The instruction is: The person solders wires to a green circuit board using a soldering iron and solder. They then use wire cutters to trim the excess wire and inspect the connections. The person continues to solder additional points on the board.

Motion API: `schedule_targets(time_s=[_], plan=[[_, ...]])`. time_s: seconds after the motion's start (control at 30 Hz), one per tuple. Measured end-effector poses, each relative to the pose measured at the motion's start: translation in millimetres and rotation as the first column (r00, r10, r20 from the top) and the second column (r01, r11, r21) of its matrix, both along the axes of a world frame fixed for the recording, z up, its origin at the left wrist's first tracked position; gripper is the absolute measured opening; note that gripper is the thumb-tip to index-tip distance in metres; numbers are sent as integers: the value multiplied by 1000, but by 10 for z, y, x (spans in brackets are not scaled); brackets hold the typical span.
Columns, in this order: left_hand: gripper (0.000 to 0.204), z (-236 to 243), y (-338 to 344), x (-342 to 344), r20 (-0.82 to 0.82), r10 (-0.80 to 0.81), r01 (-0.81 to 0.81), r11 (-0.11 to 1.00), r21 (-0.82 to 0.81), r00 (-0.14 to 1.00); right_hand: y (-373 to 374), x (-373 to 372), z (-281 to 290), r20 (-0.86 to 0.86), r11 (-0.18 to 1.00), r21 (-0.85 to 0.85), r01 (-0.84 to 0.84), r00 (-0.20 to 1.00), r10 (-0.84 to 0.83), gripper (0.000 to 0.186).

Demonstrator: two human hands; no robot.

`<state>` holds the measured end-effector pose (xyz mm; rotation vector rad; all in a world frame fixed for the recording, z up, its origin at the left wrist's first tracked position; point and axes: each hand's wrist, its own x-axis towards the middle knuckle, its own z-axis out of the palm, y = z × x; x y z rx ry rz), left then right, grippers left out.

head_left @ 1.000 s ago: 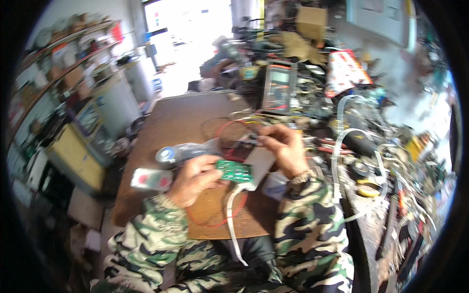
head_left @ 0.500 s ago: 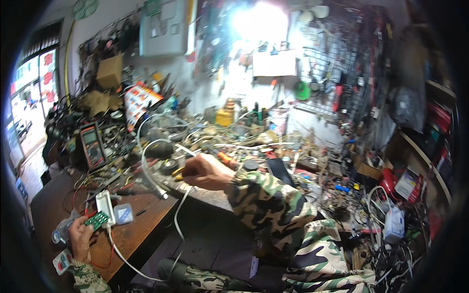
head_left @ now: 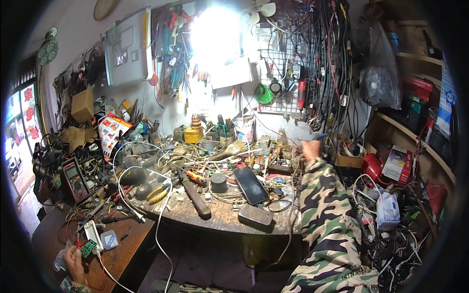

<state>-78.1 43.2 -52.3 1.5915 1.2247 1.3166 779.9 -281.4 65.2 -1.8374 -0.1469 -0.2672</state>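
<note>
Reaching to the far right of the cluttered worktop [head_left: 215, 217], the right hand [head_left: 310, 150] rests among tangled cables, just beside a cardboard box [head_left: 352, 160]; whether its fingers are together or apart cannot be told. At the near left, the left hand [head_left: 74, 263] has its fingers clamped on a small green circuit board [head_left: 88, 247], which touches a white adapter [head_left: 92, 233] above a brown table [head_left: 124, 254].

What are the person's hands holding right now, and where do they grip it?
The left hand holds a small green circuit board by its lower edge. The right hand reaches far back on the cluttered bench; whether it grips anything cannot be told.
</note>
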Motion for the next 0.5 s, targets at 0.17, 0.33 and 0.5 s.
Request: schedule_targets(time_s=[0.17, 0.33, 0.5], plan=[[28, -79, -75, -459, 17, 18, -18, 1000, 6, 1000, 380, 878, -315, 146, 992, 79, 96, 983, -107, 23], [23, 201, -172, 54, -20, 21, -19, 993, 117, 1000, 267, 1331, -231, 257, 988, -142, 59, 966, -21, 22], [27, 634, -478, -7, 35, 85, -88, 989, 116, 996, 436, 1267, -66, 301, 959, -259, 116, 953, -34, 23]])
